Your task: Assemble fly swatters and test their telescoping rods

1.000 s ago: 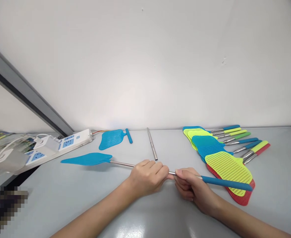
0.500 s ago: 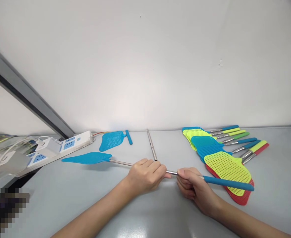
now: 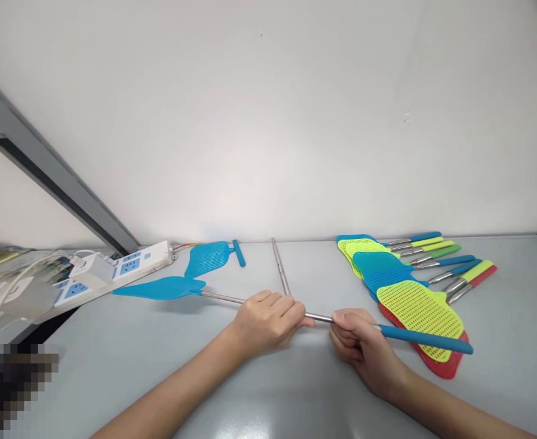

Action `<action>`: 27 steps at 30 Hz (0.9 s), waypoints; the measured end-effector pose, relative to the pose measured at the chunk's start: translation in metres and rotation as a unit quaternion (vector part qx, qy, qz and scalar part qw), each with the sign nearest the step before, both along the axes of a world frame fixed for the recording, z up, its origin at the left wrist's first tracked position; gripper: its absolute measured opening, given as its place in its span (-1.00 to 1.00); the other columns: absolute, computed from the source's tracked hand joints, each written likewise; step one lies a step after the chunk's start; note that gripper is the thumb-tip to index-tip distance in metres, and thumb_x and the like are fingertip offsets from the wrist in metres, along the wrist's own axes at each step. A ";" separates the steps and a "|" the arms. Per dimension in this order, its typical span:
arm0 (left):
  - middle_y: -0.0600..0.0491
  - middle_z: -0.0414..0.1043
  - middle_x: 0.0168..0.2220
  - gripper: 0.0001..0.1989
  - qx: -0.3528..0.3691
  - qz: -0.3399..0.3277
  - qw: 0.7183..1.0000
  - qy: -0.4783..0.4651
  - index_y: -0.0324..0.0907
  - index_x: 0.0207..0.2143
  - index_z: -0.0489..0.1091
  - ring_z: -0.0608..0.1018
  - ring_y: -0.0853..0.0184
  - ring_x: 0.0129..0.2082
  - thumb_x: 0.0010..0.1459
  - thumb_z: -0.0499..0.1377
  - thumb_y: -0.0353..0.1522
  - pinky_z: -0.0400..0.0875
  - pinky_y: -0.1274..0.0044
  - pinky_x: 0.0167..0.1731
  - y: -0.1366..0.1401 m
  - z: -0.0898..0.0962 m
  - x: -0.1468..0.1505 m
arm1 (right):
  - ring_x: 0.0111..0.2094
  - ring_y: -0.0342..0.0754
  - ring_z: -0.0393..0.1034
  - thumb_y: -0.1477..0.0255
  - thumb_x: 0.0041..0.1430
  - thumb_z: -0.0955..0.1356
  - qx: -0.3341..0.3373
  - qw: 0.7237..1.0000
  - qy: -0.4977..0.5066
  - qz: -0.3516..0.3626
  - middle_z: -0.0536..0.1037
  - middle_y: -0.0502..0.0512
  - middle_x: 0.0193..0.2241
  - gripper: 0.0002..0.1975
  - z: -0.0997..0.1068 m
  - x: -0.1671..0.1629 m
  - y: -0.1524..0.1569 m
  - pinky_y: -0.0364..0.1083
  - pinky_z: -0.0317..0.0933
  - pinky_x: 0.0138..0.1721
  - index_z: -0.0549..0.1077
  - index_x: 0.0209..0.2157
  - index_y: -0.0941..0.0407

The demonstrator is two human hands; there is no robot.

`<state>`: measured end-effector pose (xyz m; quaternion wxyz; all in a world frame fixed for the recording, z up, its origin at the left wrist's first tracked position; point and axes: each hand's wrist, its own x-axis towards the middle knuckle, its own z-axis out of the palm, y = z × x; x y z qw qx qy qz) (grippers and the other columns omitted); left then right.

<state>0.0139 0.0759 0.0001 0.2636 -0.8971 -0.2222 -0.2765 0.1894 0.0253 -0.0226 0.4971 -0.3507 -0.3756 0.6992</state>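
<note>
Both my hands grip one blue fly swatter [image 3: 161, 288] with a telescopic metal shaft, held crosswise above the grey table. My left hand [image 3: 268, 323] is wrapped round the middle of the shaft, hiding part of it. My right hand [image 3: 362, 347] closes on the shaft near the blue handle, which sticks out to the right over the pile. A short length of bare metal shows between the hands. Just beyond my left hand lies a loose metal rod [image 3: 280, 265]. A separate blue swatter head [image 3: 208, 258] and a blue handle sleeve [image 3: 239, 253] rest behind the held swatter's head.
Several swatters in blue, yellow, green and red overlap at the right, among them a yellow one [image 3: 421, 317] on top of a red one [image 3: 448, 369]. A white power strip [image 3: 156, 258] with plugged-in adapters lies at the left. A white wall [image 3: 277, 122] stands behind the table [image 3: 515, 360].
My right hand has moved slightly right along with the blue handle, so the bare shaft between my hands is a little longer. The swatter's head has risen slightly.
</note>
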 end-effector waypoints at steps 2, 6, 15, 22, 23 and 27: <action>0.18 0.12 -0.70 -0.68 0.001 0.000 1.000 0.000 -0.19 -0.61 0.16 0.20 0.48 -0.68 0.16 -0.05 -0.26 -0.04 0.54 -0.61 0.000 0.000 0.000 | -0.73 -0.29 -0.26 0.38 -0.02 0.25 0.002 1.000 0.005 -0.015 -0.11 -0.16 -0.79 -0.60 0.000 0.000 0.000 -0.17 -0.36 -0.70 -0.07 -0.75 0.11; 0.18 0.13 -0.70 -0.68 -0.003 0.000 1.000 0.000 -0.19 -0.61 0.16 0.20 0.48 -0.68 0.17 -0.06 -0.26 -0.03 0.54 -0.61 0.000 -0.001 -0.002 | -0.73 -0.29 -0.26 0.40 -0.03 0.25 0.001 0.999 0.013 -0.032 -0.12 -0.16 -0.78 -0.60 -0.001 0.000 0.000 -0.17 -0.37 -0.69 -0.08 -0.75 0.11; 0.17 0.14 -0.69 -0.69 -0.012 -0.005 1.000 -0.012 -0.19 -0.60 0.17 0.20 0.47 -0.67 0.16 -0.04 -0.26 -0.04 0.55 -0.60 0.000 -0.003 -0.002 | -0.74 -0.29 -0.25 0.40 -0.02 0.25 0.010 0.999 0.022 -0.032 -0.13 -0.16 -0.78 -0.59 -0.002 0.001 0.000 -0.18 -0.36 -0.69 -0.09 -0.75 0.11; 0.16 0.17 -0.66 -0.76 -0.041 0.002 0.999 -0.019 -0.20 -0.57 0.22 0.21 0.45 -0.63 0.12 0.01 -0.29 -0.01 0.54 -0.58 -0.007 0.000 0.003 | -0.75 -0.28 -0.20 0.38 0.00 0.24 0.019 0.997 0.064 -0.024 -0.09 -0.14 -0.79 -0.59 -0.004 0.000 -0.001 -0.18 -0.33 -0.69 -0.07 -0.75 0.12; 0.16 0.17 -0.66 -0.76 -0.044 0.004 0.999 -0.020 -0.20 -0.56 0.23 0.21 0.44 -0.63 0.12 0.01 -0.30 -0.01 0.54 -0.59 -0.008 0.001 0.003 | -0.75 -0.28 -0.20 0.38 0.01 0.24 0.014 0.997 0.071 -0.023 -0.09 -0.14 -0.79 -0.58 -0.003 0.000 -0.001 -0.17 -0.33 -0.69 -0.07 -0.75 0.12; 0.16 0.20 -0.64 -0.82 -0.054 0.008 0.998 -0.024 -0.20 -0.51 0.26 0.22 0.43 -0.62 0.11 0.02 -0.31 0.00 0.53 -0.58 -0.011 0.002 0.006 | -0.75 -0.28 -0.18 0.37 0.02 0.24 0.008 0.996 0.090 -0.019 -0.08 -0.14 -0.79 -0.58 -0.002 -0.001 -0.001 -0.17 -0.33 -0.69 -0.06 -0.76 0.13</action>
